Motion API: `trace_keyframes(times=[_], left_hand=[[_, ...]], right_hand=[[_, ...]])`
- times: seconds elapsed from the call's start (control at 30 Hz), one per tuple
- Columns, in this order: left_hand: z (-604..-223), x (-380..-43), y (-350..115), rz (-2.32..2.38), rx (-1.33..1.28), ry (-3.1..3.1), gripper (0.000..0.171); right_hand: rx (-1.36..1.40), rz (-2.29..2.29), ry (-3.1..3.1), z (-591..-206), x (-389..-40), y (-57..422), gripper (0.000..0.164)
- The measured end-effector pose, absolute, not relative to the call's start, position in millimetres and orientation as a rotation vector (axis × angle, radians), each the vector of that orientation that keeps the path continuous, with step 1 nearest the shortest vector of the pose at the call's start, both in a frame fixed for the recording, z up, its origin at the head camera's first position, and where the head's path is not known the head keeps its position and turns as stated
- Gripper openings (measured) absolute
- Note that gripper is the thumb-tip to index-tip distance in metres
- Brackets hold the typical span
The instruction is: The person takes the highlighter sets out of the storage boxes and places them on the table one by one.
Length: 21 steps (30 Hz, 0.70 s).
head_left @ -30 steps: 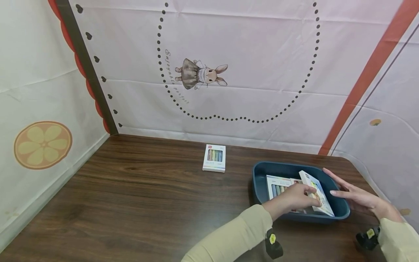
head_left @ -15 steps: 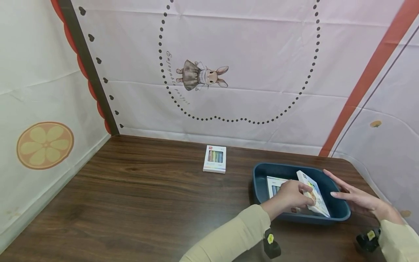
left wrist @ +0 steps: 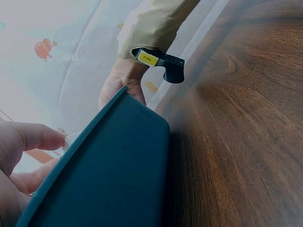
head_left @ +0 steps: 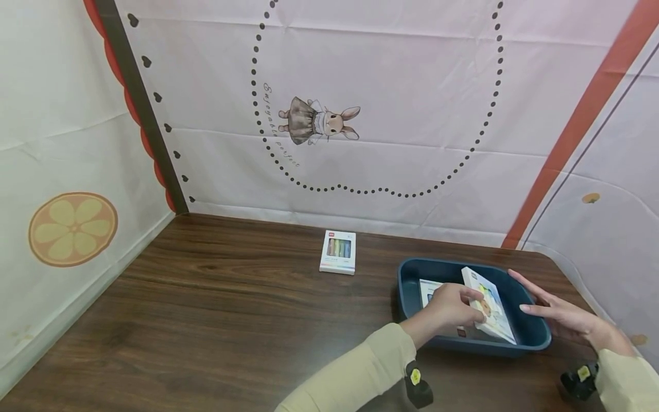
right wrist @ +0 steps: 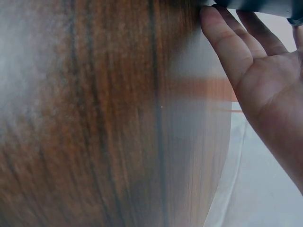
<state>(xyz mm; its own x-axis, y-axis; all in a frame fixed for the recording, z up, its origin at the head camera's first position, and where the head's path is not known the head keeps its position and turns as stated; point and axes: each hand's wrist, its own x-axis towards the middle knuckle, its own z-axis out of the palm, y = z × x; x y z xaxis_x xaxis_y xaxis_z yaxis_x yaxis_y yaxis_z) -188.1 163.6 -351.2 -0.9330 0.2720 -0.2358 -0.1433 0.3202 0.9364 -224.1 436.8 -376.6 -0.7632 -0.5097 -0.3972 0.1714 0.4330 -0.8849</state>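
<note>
My left hand [head_left: 453, 306] reaches into a dark blue plastic bin [head_left: 429, 262] and pinches a white box with a colourful picture [head_left: 491, 306] by its near-left edge. That box sits tilted inside the bin. Beside it, partly covered by the hand, a white windowed box of coloured sticks [head_left: 426, 290] lies in the bin. My right hand [head_left: 566, 315] is at the bin's right end, fingers extended along the rim and thumb over the inner side. In the right wrist view its straight fingers [right wrist: 229, 49] meet the bin's outer wall.
Another white box of coloured sticks [head_left: 337, 252] lies on the dark wooden table [head_left: 231, 309], left of the bin near the back edge. A printed cloth [head_left: 401, 103] with a rabbit hangs behind the table, with cloth on both sides too.
My left hand has shifted slightly left inside the bin, bringing the pinched picture box with it and covering more of the windowed box. The right hand stays at the bin's end.
</note>
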Motion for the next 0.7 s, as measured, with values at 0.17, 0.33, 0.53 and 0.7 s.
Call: trace_keyframes(times=[0.17, 0.33, 0.53, 0.7], left_hand=[[-351, -189, 157, 1.707, 0.115, 2.191, 0.025], [-352, -190, 151, 1.729, 0.101, 2.175, 0.025], [-351, -191, 143, 1.761, 0.101, 2.151, 0.026], [-348, -192, 134, 1.790, 0.115, 2.123, 0.027]], right_hand=[[-0.303, -1.392, 1.994, -377, -226, 440, 0.069], [-0.281, -1.405, 1.983, -377, -226, 439, 0.070], [-0.273, -1.364, 2.049, -377, -226, 437, 0.072], [-0.266, -1.355, 2.075, -376, -225, 435, 0.073]])
